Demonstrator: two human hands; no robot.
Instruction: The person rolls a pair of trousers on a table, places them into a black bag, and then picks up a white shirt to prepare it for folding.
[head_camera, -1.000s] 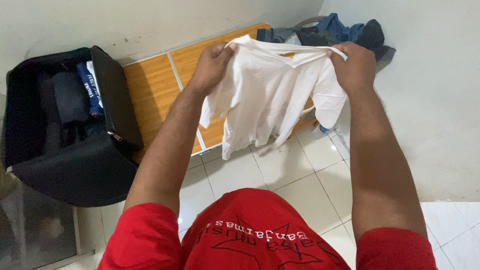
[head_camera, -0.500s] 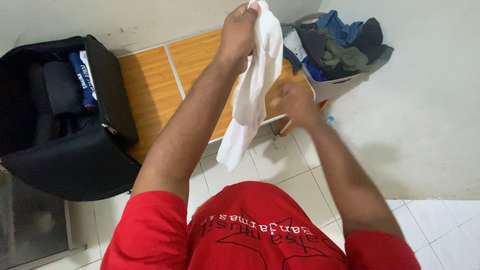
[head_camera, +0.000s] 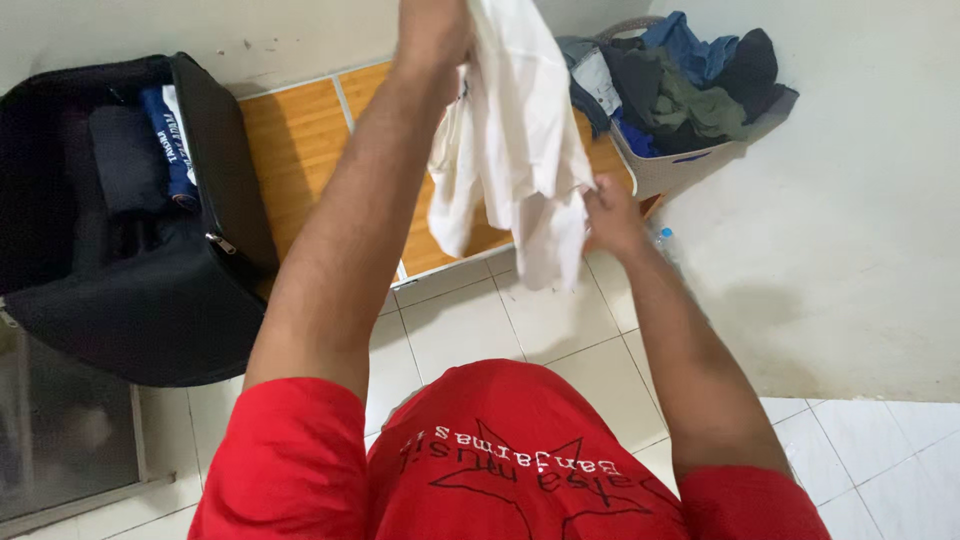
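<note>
A room in a home, white tiled floor (head_camera: 470, 330), plain walls — an open black suitcase (head_camera: 130, 290) with folded clothes, a low wooden tabletop (head_camera: 300, 150), a basket of laundry (head_camera: 680, 165).

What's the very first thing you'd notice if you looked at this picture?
The white shirt dangling in the middle, held up high by the left hand while the right hand grips its lower edge. To the left sits an open black suitcase on the wooden table, and a basket heaped with dark clothes stands at the top right.
</note>
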